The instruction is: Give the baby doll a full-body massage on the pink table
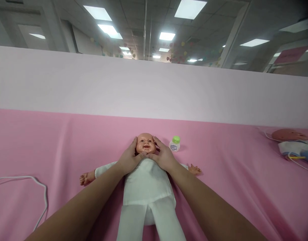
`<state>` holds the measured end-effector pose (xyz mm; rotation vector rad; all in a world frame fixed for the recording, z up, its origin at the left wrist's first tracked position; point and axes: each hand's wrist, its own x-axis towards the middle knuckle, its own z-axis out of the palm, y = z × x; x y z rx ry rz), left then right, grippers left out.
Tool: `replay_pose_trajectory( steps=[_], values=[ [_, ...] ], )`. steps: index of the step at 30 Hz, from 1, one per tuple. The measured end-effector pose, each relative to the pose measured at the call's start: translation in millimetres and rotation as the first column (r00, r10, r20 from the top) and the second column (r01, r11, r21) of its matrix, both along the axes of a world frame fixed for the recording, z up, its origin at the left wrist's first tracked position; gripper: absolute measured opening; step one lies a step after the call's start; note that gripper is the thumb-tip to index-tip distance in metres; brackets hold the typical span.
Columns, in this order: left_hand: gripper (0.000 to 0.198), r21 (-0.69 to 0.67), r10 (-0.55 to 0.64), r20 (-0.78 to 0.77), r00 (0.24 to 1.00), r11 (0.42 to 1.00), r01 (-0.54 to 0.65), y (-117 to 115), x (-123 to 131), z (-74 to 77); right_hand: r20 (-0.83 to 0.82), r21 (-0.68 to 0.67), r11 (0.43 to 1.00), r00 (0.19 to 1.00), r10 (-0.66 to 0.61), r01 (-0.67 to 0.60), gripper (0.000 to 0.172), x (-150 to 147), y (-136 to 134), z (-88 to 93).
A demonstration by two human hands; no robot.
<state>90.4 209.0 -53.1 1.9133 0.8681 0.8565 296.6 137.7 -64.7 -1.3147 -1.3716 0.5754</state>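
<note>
A baby doll [148, 187] with a bare plastic head [145, 140] and a white cloth body lies on its back, arms spread wide. Against the side of its head at image left rests my left hand [130, 158], with the thumb under the chin. My right hand [164, 156] cups the opposite side, its thumb meeting the left one below the chin. Both hands hold the head between them; some fingertips are hidden behind it. Just beyond my right hand stands a small white bottle [174, 146] with a green cap.
Pink cloth [226, 150] with folds covers the surface. A white cable [45, 194] curves at the left. On the far right lies another doll [288, 135] with blue and white cloth and a thin tube or cord. Behind runs a white wall [154, 90] below glass.
</note>
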Motion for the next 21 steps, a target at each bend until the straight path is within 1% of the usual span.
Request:
replay_pose_trajectory(
  steps=[2,4,7,9,11,14,18,21],
  values=[
    [0.108,0.026,-0.003,-0.100,0.995,1.000,0.005,-1.4,-0.8,2.6,0.032,-0.017,1.000,0.999,0.003,-0.003,0.105,0.3,0.3,1.3],
    [0.109,0.025,-0.008,-0.154,0.988,1.000,0.012,-2.9,-0.7,5.4,0.040,-0.042,0.999,0.999,0.002,-0.001,0.108,-0.7,0.3,3.7],
    [0.108,0.022,0.005,-0.168,0.986,1.000,-0.001,-4.4,0.7,7.3,0.026,-0.064,0.998,1.000,-0.009,0.011,0.109,-2.9,0.8,6.6],
    [0.106,0.022,0.019,-0.156,0.988,1.000,-0.015,-4.0,1.6,6.2,0.008,-0.070,0.998,1.000,0.009,-0.008,0.107,-2.8,2.0,6.7],
    [0.103,-0.006,0.026,-0.131,0.991,1.000,-0.027,-1.8,1.8,3.7,-0.035,-0.081,0.995,0.998,0.058,-0.060,0.101,-0.2,3.9,5.4],
    [0.096,-0.083,0.028,-0.054,0.998,0.996,-0.033,4.5,1.4,-1.6,-0.092,-0.075,0.989,0.989,0.119,-0.127,0.088,6.8,7.1,2.8],
    [0.090,-0.149,0.031,0.068,0.997,0.989,-0.020,13.1,1.1,-8.3,-0.135,-0.067,0.982,0.976,0.168,-0.178,0.078,13.7,8.3,2.1],
    [0.086,-0.235,0.021,0.178,0.984,0.972,0.022,16.4,1.5,-11.8,-0.158,-0.084,0.980,0.974,0.165,-0.180,0.073,13.5,6.4,4.5]
  ],
)
